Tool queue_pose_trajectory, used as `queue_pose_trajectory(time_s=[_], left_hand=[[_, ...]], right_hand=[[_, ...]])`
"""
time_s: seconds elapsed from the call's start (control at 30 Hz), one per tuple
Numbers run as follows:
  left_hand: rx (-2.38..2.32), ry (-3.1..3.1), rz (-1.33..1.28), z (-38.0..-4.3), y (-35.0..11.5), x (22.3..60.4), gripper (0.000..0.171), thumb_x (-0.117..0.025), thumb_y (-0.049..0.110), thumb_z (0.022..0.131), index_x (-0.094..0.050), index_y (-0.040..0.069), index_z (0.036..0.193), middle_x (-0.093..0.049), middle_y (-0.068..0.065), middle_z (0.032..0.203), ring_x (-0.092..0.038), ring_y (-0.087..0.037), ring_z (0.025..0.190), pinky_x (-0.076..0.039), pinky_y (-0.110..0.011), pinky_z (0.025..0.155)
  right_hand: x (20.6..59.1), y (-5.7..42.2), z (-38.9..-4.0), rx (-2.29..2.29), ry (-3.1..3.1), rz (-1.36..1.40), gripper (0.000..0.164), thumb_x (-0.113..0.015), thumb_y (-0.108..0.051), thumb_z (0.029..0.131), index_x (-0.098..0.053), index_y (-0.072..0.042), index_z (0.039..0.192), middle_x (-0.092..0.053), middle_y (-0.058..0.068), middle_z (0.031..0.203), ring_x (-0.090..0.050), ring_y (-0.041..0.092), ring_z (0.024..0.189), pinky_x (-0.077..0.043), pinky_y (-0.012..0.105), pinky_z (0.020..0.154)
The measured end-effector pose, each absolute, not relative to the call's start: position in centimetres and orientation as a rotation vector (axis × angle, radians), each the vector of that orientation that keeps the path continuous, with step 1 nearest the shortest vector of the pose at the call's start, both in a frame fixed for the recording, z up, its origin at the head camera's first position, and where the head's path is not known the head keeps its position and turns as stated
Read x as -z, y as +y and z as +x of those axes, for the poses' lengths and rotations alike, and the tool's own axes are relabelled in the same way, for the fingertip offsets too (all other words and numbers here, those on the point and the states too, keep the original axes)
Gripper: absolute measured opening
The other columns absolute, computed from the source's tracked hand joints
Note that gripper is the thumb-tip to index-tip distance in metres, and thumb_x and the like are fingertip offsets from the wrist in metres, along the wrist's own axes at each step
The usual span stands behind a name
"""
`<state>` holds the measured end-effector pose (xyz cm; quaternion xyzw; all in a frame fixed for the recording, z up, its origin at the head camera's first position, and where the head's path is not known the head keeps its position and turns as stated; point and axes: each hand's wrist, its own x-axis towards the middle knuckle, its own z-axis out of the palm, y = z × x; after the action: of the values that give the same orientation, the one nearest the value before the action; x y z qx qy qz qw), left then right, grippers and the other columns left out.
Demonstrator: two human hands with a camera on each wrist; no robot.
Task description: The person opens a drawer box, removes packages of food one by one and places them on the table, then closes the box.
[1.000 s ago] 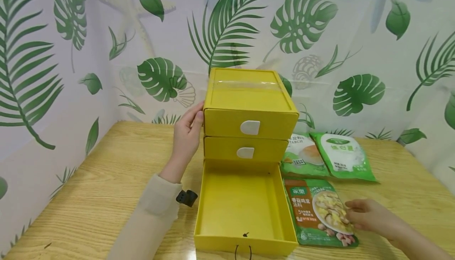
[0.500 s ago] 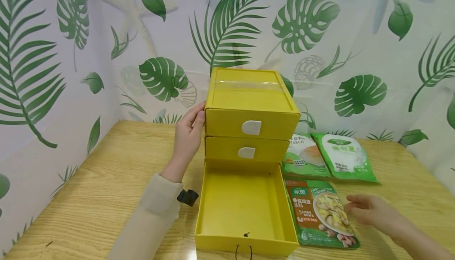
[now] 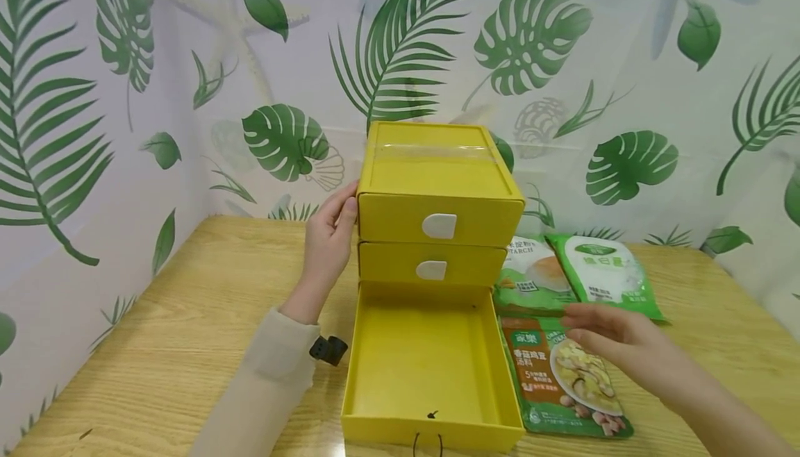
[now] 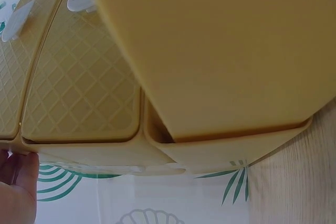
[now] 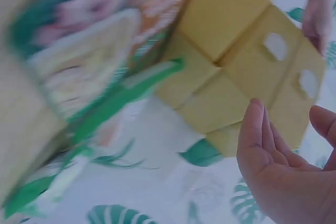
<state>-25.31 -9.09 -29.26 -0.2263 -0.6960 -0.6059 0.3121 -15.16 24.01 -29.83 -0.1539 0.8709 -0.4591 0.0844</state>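
Observation:
A yellow desktop drawer unit point(image 3: 431, 221) stands mid-table, its two upper drawers closed and its bottom drawer point(image 3: 425, 367) pulled out with nothing inside. My left hand point(image 3: 328, 242) rests on the unit's left side near the top; in the left wrist view, fingers point(image 4: 21, 184) lie along the side wall. My right hand point(image 3: 631, 346) hovers over the upper right part of a green and brown soup seasoning pouch point(image 3: 537, 391), holding nothing. The right wrist view shows that hand point(image 5: 289, 177) with its fingers extended and the thumb apart.
Behind the pouch lie a green and white starch bag point(image 3: 537, 280) and another green and white bag point(image 3: 606, 273), side by side. A leaf-print cloth point(image 3: 419, 40) backs the wooden table point(image 3: 237, 269). A black cord loop point(image 3: 428, 443) hangs on the bottom drawer's front.
My right hand has moved from the pouch's right edge to up and left, over its upper part. My left hand, the drawer unit and the packages have stayed in place.

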Motion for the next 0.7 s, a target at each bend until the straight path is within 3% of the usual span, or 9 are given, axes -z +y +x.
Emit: queue_pose_trajectory(time_s=[0.33, 0.7], left_hand=[[1.591, -1.854, -0.583, -25.3, -9.1, 29.3, 0.03, -0.038, 0.012, 0.084, -0.045, -0.001, 0.11, -0.045, -0.01, 0.11, -0.041, -0.01, 0.099, -0.038, -0.023, 0.076], [1.592, -1.829, -0.6, -25.3, -9.1, 29.3, 0.029, -0.038, 0.009, 0.083, -0.045, -0.004, 0.109, -0.046, -0.012, 0.109, -0.041, -0.011, 0.099, -0.039, -0.024, 0.075]], right_hand=[[28.7, 19.4, -16.1, 1.515, 2.59, -0.578, 0.037, -0.046, -0.023, 0.08, -0.041, -0.004, 0.111, -0.046, 0.01, 0.107, -0.047, 0.014, 0.091, -0.041, 0.026, 0.072], [27.7, 17.2, -16.7, 1.721, 2.393, -0.734, 0.037, -0.044, -0.015, 0.081, -0.036, 0.002, 0.113, -0.04, 0.016, 0.11, -0.044, 0.016, 0.094, -0.044, 0.031, 0.065]])
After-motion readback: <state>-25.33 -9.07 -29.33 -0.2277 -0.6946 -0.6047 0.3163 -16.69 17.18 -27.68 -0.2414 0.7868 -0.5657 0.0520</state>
